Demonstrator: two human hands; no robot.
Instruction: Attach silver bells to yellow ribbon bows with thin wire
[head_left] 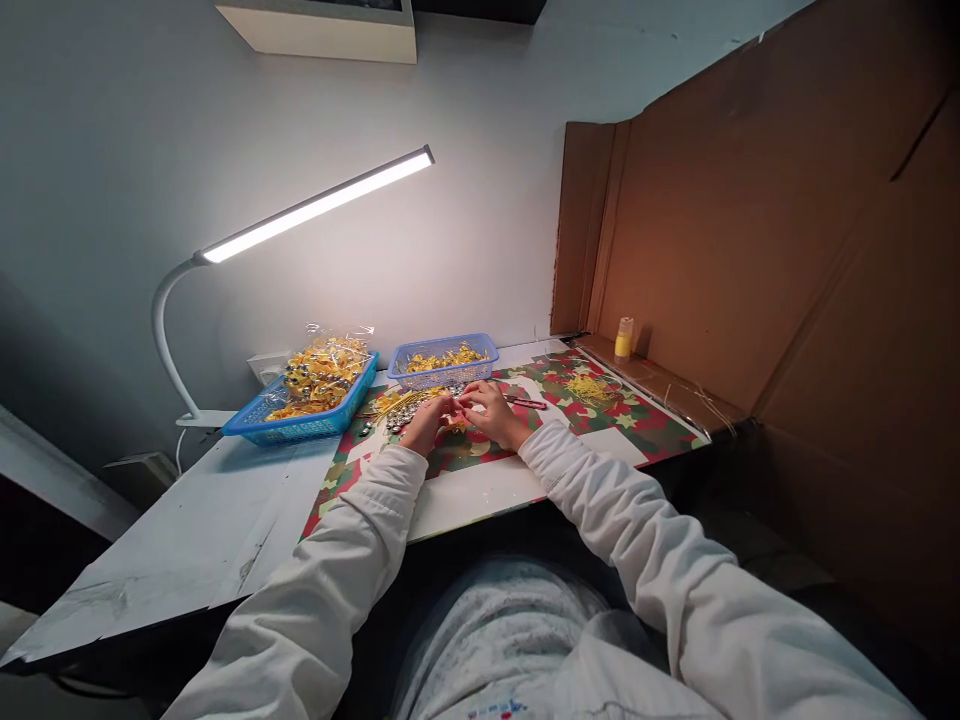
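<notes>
White sleeves (360,530) reached forward from a person's lap, below the fingers, ending in two bare hands bent over a camouflage-patterned covering (461,462) on a white table (225,490). The left hand (427,424) and the right hand (491,412) met fingertip to fingertip, their fingers curled narrow; whether they gripped anything between them could not be told, the spot being too small to read. A yellow-orange piece (455,427) showed just below the fingers, in the gap between the hands, though contact with them was unclear. Small silvery pieces (403,414) lay heaped just beside the left fingers and beyond them, with yellow strips (391,401) farther to their left. A pink-red tool (526,403) lay just to the right of the right hand's fingers. Well left of the fingers, a blue basket (292,432) brimmed with yellow and silvery pieces. Yellow strands (589,388) lay in a loose pile well to the fingers' right. Beyond the fingertips stood a smaller blue basket (412,381) of yellow pieces; far right of them, a yellow bottle (623,340) stood by a cardboard panel (750,250). A lit lamp (319,207) shone above, to their left.
</notes>
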